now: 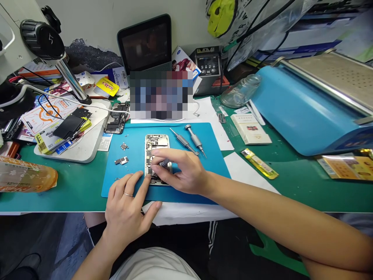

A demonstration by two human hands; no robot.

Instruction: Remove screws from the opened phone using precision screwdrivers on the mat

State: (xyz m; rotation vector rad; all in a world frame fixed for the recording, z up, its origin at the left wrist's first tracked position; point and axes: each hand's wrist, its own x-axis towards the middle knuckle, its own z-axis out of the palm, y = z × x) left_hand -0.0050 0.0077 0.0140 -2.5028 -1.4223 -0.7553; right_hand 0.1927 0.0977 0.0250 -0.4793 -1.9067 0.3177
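Observation:
An opened phone (157,142) with its inner boards bare lies upright on a blue mat (192,196). Over its lower half, my right hand (182,171) pinches a grey precision screwdriver (164,163); the tip is hidden by the fingers. My left hand (128,202) has its fingers spread, the index fingertip at the phone's lower left edge and the others on the mat. Left of the phone sit a small metal part (124,146), a bracket-like part (121,160) and tiny screws. Two more screwdrivers, one slim (182,140) and one thicker (196,140), lie to the upper right.
Left are a drink cup (27,175), a microscope stand (71,79) on its white base, and another opened phone (116,118). Behind stands a screen (145,42). On the right are a glass jar (240,91), a white box (250,130) and a blue machine (300,112).

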